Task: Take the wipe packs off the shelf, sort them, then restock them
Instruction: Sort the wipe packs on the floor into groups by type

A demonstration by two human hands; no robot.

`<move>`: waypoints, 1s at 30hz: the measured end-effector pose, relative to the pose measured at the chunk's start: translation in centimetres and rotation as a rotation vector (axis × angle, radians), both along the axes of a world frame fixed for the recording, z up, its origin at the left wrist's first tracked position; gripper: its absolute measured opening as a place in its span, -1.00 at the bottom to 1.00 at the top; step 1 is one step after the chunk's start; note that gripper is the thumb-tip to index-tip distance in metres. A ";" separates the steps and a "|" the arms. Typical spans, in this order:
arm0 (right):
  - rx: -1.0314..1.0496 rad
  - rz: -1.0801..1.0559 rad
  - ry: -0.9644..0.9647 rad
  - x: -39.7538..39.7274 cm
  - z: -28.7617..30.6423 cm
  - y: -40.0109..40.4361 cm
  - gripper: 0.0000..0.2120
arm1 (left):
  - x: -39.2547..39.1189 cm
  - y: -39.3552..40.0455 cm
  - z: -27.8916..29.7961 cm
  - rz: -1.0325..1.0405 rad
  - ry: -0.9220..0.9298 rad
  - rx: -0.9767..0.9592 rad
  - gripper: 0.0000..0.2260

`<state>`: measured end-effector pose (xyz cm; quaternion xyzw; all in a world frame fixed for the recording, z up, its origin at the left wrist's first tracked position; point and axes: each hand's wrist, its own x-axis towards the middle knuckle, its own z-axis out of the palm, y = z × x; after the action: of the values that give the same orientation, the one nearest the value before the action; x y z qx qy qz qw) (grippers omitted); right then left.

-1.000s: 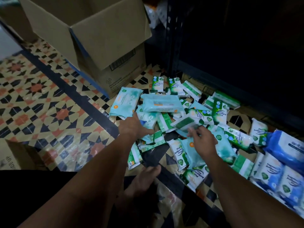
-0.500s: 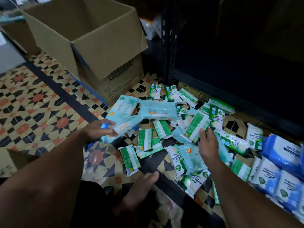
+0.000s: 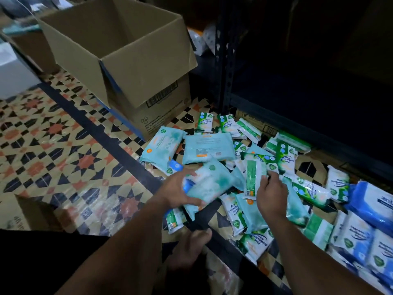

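Wipe packs lie scattered on the patterned floor in front of a dark metal shelf (image 3: 319,103). My left hand (image 3: 180,190) grips a light teal wipe pack (image 3: 212,184) just above the pile. My right hand (image 3: 270,192) pinches a slim green-and-white wipe pack (image 3: 254,176) that stands upright. Two more teal packs (image 3: 163,145) (image 3: 208,147) lie flat behind my hands. Small green antibacterial packs (image 3: 285,158) spread to the right, and blue-and-white packs (image 3: 374,201) lie stacked at the far right.
An open cardboard box (image 3: 127,67) stands at the back left of the pile, its flaps spread out. Another carton's corner (image 3: 17,211) shows at the left edge. A bare foot (image 3: 189,248) rests on the floor below my hands. The shelf post (image 3: 223,60) rises behind the packs.
My left hand swung from the left back over the pile and now holds a teal pack. My right hand has lifted the slim green pack upright. The camera has tilted up.
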<state>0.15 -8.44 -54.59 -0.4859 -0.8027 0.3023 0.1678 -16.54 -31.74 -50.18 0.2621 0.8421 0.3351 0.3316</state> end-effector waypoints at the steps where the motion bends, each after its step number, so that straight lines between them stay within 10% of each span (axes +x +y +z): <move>1: 0.018 -0.009 -0.014 -0.1 0.1 -0.1 -0.68 | 0.2 0.4 -0.2 0.001 0.023 0.012 -0.27; 6: 0.208 -0.076 -0.125 -2.8 1.7 -2.2 -0.63 | -2.2 -0.9 -0.6 0.304 -0.151 0.167 -0.53; 10: 0.391 0.439 -0.113 -8.1 2.7 -6.4 -0.63 | -4.8 -3.7 -1.2 0.544 0.268 -0.301 -0.68; 14: 0.259 0.883 -0.238 -13.7 2.4 -11.5 -0.61 | -5.7 -5.5 -3.0 0.580 0.221 -0.531 -0.56; 30: 0.170 0.696 -0.348 -20.3 1.1 -15.4 -0.32 | -6.5 -3.1 -4.1 0.796 0.011 -0.370 -0.46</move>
<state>-20.19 -23.88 -53.48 -0.2132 -0.9580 0.1867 -0.0436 -23.00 -34.85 -54.23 -0.1449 0.9251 0.2787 0.2135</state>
